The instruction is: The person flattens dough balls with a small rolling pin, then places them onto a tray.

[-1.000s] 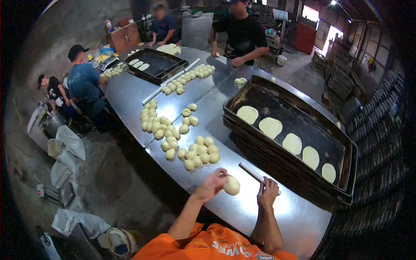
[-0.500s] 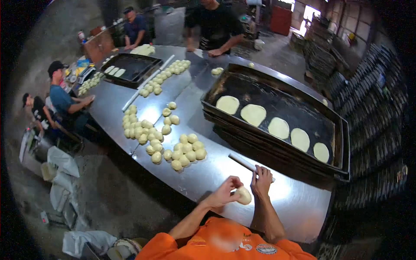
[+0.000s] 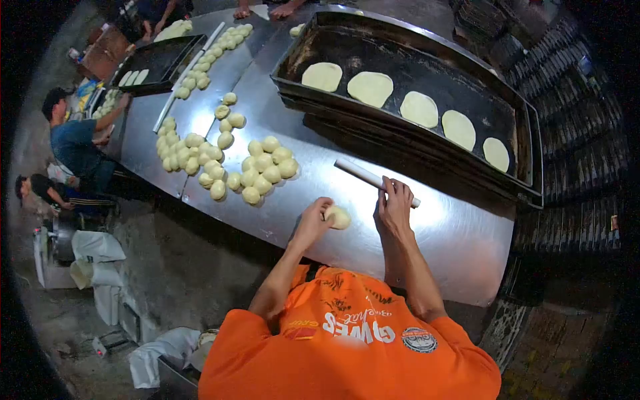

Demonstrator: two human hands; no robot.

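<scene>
Near the table's front edge, my left hand [image 3: 315, 223] is closed on a piece of dough [image 3: 339, 217], fingers along its left side. The dough is pale, smooth and slightly flattened. To the right, my right hand [image 3: 396, 203] grips a light-coloured rolling pin [image 3: 363, 175] close to its right end. The pin slants across the metal table [image 3: 453, 250], its left end uncovered. Left of my hands lies a cluster of round dough balls [image 3: 263, 163], with more balls farther left.
A stack of dark baking trays [image 3: 407, 133] stands beyond the pin; flat dough rounds [image 3: 420, 109] lie in the top one. A long rod [image 3: 189, 79] borders another row of dough balls. Another tray [image 3: 160, 63] is at far left. Co-workers [image 3: 83, 137] stand around the table.
My view has tilted down. My left hand has brought the dough from near my body to the table surface. My right hand stays on the rolling pin.
</scene>
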